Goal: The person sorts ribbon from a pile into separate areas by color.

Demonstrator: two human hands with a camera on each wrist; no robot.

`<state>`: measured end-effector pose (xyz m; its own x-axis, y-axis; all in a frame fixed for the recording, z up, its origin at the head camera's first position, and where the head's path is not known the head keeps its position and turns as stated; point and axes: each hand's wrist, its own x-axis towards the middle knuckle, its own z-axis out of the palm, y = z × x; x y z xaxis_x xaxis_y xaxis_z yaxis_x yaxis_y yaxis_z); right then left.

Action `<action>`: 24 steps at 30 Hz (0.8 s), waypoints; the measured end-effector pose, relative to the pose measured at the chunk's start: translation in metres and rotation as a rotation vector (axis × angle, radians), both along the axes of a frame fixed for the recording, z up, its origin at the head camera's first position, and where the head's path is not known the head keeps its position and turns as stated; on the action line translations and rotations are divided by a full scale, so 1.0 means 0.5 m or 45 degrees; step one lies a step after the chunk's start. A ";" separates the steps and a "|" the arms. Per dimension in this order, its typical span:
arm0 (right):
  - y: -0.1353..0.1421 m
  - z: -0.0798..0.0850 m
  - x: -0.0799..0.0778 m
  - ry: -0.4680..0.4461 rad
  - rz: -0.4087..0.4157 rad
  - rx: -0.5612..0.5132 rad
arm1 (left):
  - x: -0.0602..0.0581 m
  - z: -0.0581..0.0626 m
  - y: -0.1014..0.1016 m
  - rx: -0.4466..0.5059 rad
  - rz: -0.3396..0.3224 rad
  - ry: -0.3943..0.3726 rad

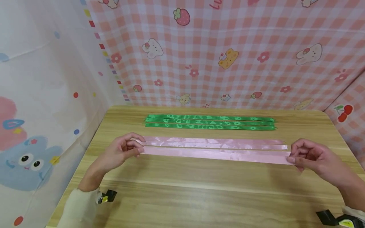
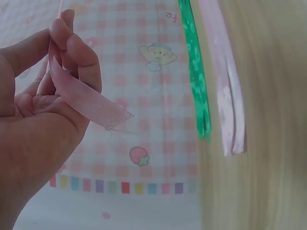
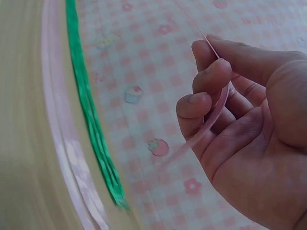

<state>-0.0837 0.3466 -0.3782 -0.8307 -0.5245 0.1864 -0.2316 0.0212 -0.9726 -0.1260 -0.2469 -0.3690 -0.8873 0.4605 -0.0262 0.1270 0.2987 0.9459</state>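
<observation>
A pink satin ribbon (image 1: 216, 156) is stretched between both hands above the table. My left hand (image 1: 121, 151) pinches its left end between thumb and fingertips; in the left wrist view a short tail of the ribbon (image 2: 91, 101) hangs past the fingers. At the other end my right hand (image 1: 312, 158) pinches the ribbon, whose tail (image 3: 208, 123) curves down across the palm in the right wrist view. Just behind it, more pink ribbon strips (image 1: 228, 143) lie side by side. Farther back are several green ribbon strips (image 1: 209, 123), laid parallel with frayed ends.
The wood-grain table (image 1: 182, 193) ends at a pink checked cloth (image 1: 199, 63) hanging behind it. A white printed cloth (image 1: 57, 79) hangs at the left, and another checked cloth (image 1: 352, 117) at the right. Black straps with cameras (image 1: 107, 197) sit on the wrists.
</observation>
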 end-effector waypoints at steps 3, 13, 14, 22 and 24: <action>0.016 0.003 0.000 0.038 -0.061 0.023 | -0.002 0.005 -0.003 -0.028 0.048 0.006; 0.071 -0.026 0.000 0.035 -0.264 0.221 | -0.007 -0.028 -0.023 -0.073 0.146 -0.065; 0.077 -0.031 -0.001 0.023 -0.270 0.233 | -0.008 -0.034 -0.025 -0.080 0.152 -0.077; 0.103 -0.085 0.008 -0.074 -0.275 0.378 | -0.005 -0.076 -0.047 -0.206 0.196 -0.146; 0.105 -0.098 0.011 -0.117 -0.259 0.381 | -0.003 -0.083 -0.051 -0.200 0.184 -0.177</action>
<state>-0.0783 0.3991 -0.4272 -0.9297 -0.3671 -0.0301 -0.1056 0.3441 -0.9330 -0.1277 -0.2726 -0.4103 -0.9264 0.3100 -0.2137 -0.0556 0.4487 0.8920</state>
